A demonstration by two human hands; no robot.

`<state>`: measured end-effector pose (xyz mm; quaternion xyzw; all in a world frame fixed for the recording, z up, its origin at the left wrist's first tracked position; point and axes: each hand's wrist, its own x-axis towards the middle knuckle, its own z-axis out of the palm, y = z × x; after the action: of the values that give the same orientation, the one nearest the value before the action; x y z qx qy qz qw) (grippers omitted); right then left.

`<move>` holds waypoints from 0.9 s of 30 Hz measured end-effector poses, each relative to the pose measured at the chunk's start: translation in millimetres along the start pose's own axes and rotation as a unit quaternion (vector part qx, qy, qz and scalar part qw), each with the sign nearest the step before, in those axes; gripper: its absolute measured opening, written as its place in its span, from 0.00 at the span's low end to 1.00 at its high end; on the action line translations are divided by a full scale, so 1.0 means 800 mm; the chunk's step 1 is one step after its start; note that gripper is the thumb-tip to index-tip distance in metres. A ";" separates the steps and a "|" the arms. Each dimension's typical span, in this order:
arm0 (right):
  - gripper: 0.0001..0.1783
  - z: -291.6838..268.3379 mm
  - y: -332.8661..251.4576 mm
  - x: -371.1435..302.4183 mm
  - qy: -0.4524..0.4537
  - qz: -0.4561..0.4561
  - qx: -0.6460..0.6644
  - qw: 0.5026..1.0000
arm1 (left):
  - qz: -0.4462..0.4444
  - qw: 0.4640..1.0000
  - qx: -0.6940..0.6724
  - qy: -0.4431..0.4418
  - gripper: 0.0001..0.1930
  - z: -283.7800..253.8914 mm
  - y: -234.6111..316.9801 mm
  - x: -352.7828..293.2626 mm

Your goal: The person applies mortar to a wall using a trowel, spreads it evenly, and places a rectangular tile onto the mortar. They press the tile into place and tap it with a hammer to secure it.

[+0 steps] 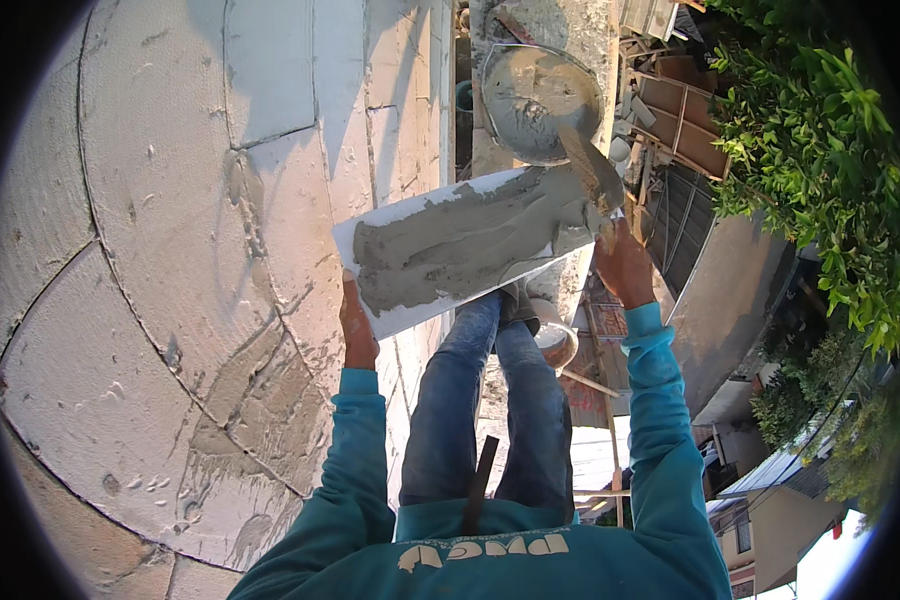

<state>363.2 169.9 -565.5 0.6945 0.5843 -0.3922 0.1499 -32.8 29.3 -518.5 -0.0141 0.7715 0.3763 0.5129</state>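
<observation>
A white rectangular building block (405, 316) is held tilted in front of my legs, its upper face coated with wet grey mortar (450, 240). My left hand (358, 325) grips the block's lower left end, with the fingers partly hidden by it. At the opposite end, my right hand (625, 262) is closed on a trowel (594, 172); its handle is mostly hidden in the fist. The mortar-smeared trowel blade reaches over the block's right end, close to a round tub (486, 95) that contains grey mortar.
A wall of large pale blocks (150, 200) with mortar joints and smears rises along my left. Below the held block, a bucket (566, 345) stands beside my legs on a narrow walkway. To the right are a lower level with boards (685, 110), rooftops and leafy branches (810, 130).
</observation>
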 end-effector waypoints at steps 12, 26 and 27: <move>0.17 -0.029 -0.016 0.254 -0.081 -0.197 -0.251 0.944 | 0.026 0.999 -0.015 -0.011 0.38 -0.015 -0.027 0.013; 0.26 0.059 0.015 -0.058 0.029 -0.243 0.095 0.965 | 0.048 0.999 -0.012 0.017 0.35 -0.001 -0.011 0.001; 0.28 0.072 -0.023 -0.100 0.035 -0.259 0.090 0.961 | 0.039 0.999 -0.005 0.023 0.35 0.001 -0.009 0.001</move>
<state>324.0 81.3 -540.3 0.5435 0.7112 -0.4440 -0.0401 -29.5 24.9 -522.9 0.0051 0.7811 0.3993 0.4801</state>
